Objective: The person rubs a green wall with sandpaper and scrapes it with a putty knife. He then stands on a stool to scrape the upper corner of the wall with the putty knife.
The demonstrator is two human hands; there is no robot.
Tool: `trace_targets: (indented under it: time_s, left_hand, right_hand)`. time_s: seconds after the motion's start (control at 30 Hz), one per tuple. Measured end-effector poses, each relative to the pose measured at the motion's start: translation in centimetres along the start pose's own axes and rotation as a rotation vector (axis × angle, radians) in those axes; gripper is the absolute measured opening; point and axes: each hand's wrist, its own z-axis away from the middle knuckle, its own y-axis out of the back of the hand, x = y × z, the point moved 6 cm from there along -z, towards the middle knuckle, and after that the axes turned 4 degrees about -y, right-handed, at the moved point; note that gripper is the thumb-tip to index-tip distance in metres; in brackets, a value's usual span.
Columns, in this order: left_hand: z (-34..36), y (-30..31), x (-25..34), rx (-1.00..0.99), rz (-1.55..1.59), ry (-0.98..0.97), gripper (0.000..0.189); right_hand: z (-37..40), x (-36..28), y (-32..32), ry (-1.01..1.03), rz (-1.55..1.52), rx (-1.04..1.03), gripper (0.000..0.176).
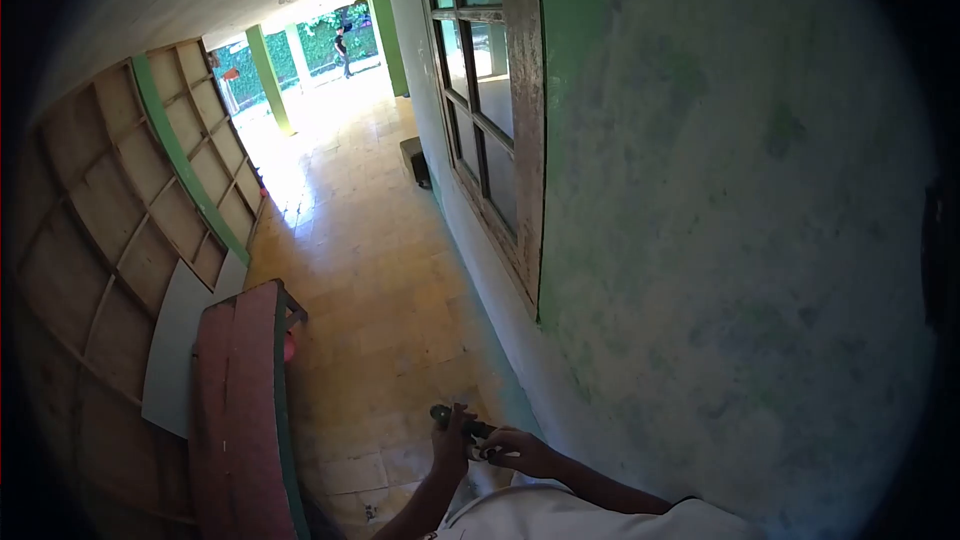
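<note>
A dark, elongated object point(441, 415) with a rounded, greenish end is held in front of my body, low in the view. My left hand point(453, 442) is wrapped round it near that rounded end. Close beside it, my right hand point(516, 450) has its fingers closed at the object's other end. The fingers cover much of the object, and it is too small and dim to tell its kind.
To the left stands a reddish bench or table point(238, 410) with a dark green edge. A wooden-framed partition point(95, 200) runs behind it. A windowed wall point(700, 240) rises close on the right. Farther along the tiled floor point(370, 270) are a dark box point(414, 162) and a distant person point(342, 52).
</note>
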Motion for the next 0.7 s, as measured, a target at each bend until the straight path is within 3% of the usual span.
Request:
trace_targets:
  time_s: [0.1,0.23,0.4,0.6,0.7]
  left_hand:
    - [-2.4,-3.4,-0.2,-0.086,-0.010,0.041,0.036]
    - [-5.2,-7.3,-1.7,-0.194,0.022,0.092,0.032]
    - [-9.1,-10.5,-2.6,-0.289,0.058,0.147,0.030]
    - [-15.2,-12.2,-1.9,-0.374,-0.007,0.213,0.031]
    - [-18.4,-13.0,-0.3,-0.422,0.000,0.223,0.032]
  right_hand:
    - [0.2,0.5,3.6,-0.162,-0.256,0.133,0.025]
    - [0.8,2.6,7.3,-0.214,-0.224,0.294,0.029]
    - [0.7,5.2,8.9,-0.328,-0.179,0.353,0.025]
    - [-3.1,4.6,9.7,-0.228,-0.393,0.453,0.032]
    - [-5.5,5.0,10.4,-0.310,-0.500,0.482,0.034]
